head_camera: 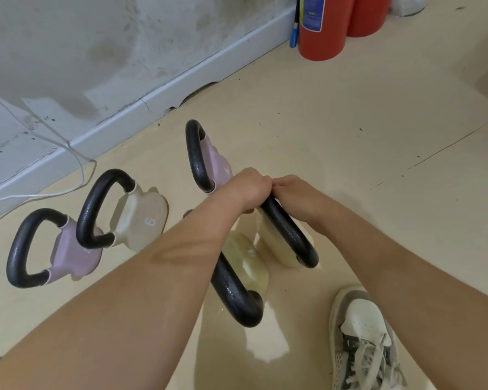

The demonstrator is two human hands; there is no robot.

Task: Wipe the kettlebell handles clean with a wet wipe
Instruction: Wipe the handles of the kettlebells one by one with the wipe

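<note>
Numeral "6" on the side of the cream kettlebell (138,218). The blue label (312,12) on the red fire extinguisher (321,43) bears print too small to read.

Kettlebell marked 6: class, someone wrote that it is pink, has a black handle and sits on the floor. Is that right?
Not quite: the colour is wrong. The head view shows that the kettlebell marked 6 is cream, not pink. The rest holds: it has a black handle and sits on the floor.
</note>
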